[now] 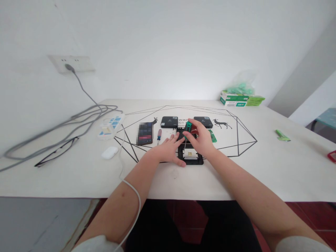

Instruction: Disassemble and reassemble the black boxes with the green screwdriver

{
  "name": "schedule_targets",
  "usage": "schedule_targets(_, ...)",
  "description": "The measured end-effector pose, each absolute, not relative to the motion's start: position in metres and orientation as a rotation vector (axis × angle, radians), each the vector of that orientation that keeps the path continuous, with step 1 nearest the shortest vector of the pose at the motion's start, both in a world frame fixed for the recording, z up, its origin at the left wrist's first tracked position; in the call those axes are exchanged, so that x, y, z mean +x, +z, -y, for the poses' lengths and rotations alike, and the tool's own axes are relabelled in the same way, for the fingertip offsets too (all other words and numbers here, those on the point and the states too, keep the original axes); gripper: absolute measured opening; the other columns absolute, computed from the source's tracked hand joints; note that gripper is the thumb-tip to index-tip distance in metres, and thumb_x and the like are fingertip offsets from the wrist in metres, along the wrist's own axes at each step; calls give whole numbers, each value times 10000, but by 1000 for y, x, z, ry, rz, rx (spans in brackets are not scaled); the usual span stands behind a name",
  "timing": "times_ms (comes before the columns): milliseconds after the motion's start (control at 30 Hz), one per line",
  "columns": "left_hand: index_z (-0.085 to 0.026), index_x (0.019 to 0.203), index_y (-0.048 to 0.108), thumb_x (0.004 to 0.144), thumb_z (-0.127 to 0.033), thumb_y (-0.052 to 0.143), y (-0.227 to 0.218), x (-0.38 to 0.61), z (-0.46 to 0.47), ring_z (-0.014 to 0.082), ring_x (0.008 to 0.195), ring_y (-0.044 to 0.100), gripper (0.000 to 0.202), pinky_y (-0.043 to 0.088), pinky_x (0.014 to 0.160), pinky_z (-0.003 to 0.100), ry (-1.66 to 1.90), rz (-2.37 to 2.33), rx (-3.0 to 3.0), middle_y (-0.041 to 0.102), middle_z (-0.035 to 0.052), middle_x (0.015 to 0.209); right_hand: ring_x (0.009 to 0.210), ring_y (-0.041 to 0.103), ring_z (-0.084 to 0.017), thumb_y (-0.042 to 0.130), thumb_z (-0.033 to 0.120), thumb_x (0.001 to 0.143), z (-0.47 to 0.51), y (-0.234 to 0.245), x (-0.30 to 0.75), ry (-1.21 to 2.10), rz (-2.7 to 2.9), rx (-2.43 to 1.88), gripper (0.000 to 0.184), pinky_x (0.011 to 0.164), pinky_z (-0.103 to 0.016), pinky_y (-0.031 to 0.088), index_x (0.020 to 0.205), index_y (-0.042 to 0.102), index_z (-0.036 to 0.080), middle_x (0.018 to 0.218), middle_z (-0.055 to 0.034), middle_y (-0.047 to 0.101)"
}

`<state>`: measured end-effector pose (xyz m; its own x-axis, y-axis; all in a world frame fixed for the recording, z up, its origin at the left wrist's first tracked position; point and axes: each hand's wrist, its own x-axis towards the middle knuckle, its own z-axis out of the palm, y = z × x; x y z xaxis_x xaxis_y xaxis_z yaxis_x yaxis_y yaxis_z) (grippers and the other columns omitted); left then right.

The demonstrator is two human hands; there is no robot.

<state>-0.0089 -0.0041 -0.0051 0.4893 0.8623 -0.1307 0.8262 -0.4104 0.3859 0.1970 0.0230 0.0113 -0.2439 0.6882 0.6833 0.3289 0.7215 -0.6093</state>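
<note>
**Hands at an opened black case, table centre**

Left hand (169, 150) flat, fingers spread, pressing left edge of black case (191, 156). Right hand (201, 140) with grip clamped on green screwdriver (187, 130), held upright, tip down in case. Two black boxes (169, 121) just beyond; phone (145, 134) and second screwdriver (159, 135) left; green board (212, 135) right, on table (262, 168).

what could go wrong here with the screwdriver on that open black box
1. The right hand holds the green screwdriver upright over the open black box; a slip could gouge the pale part inside or jab the left hand, which lies flat right beside it.
2. The white cable drapes over the left forearm; a tug might drag things on the table.
3. The small green board lies loose by the right wrist and could be swept aside.
</note>
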Motion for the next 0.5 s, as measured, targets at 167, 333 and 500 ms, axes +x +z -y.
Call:
schedule_targets(167, -245, 1687, 150, 600, -821, 808, 0, -4, 5, 481, 1587, -9, 1395, 95, 1254, 666, 43, -1404, 2346, -64, 187, 1738, 890, 710, -223, 655, 481, 950, -23, 10, 196, 399, 1837, -796, 492, 871, -421, 649, 1391, 579, 276, 1226, -105, 702)
schedule_targets(333, -235, 1695, 34, 643, -854, 744, 9, 0, 7, 452, 1591, -80, 1412, 48, 1267, 646, -132, -1409, 2354, -124, 157, 1739, 834, 709, -225, 658, 492, 949, -27, 8, 194, 349, 1805, -703, 479, 805, -440, 667, 1366, 585, 270, 1162, -102, 718)
schedule_targets(500, -210, 1695, 33, 641, -873, 725, 10, 1, 7, 448, 1596, -74, 1424, 35, 1279, 618, -154, -1403, 2369, -82, 154, 1751, 820, 704, -227, 668, 468, 949, -29, 6, 192, 348, 1798, -673, 455, 805, -458, 664, 1356, 581, 286, 1150, -100, 710)
